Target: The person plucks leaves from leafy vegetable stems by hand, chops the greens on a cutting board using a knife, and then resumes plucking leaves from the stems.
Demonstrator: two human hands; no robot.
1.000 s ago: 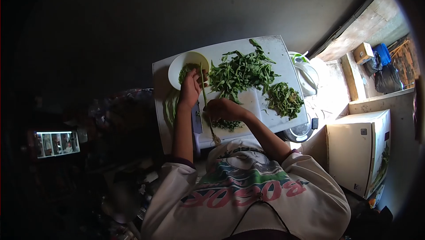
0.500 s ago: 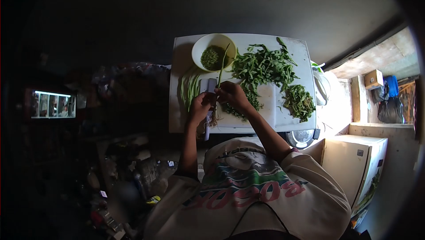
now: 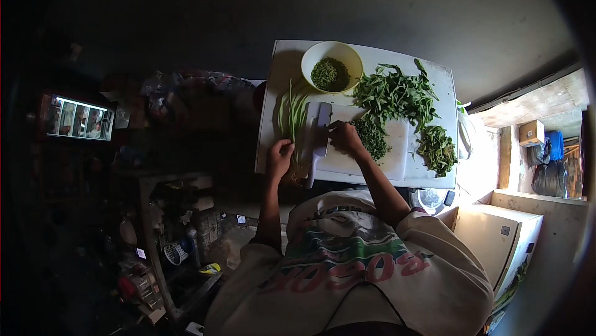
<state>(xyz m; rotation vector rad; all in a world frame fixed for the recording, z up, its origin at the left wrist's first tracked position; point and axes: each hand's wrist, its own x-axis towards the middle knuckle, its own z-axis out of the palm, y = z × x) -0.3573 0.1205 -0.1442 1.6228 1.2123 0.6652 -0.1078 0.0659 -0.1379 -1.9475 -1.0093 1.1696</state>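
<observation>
At the left of the white table (image 3: pixel 438 74), my left hand (image 3: pixel 279 157) pinches a long green stalk (image 3: pixel 291 109), beside other stalks with roots at their lower ends. My right hand (image 3: pixel 344 137) is closed over the white cutting board (image 3: pixel 391 162), just right of a knife (image 3: pixel 321 128); what it may hold is too small to make out. Chopped greens (image 3: pixel 371 139) lie on the board beside that hand. Above the board is a pale bowl (image 3: pixel 332 52) with chopped greens inside.
Leafy greens (image 3: pixel 397 95) spread over the table's back right, with a smaller pile (image 3: pixel 437 152) at the right edge. A white appliance (image 3: pixel 496 237) stands lower right. A wooden stand (image 3: pixel 147 212) is lower left.
The view has shifted, so the table sits further right. Both hands were together on a rooted stalk; now they are apart, the left at the stalks and the right by the knife.
</observation>
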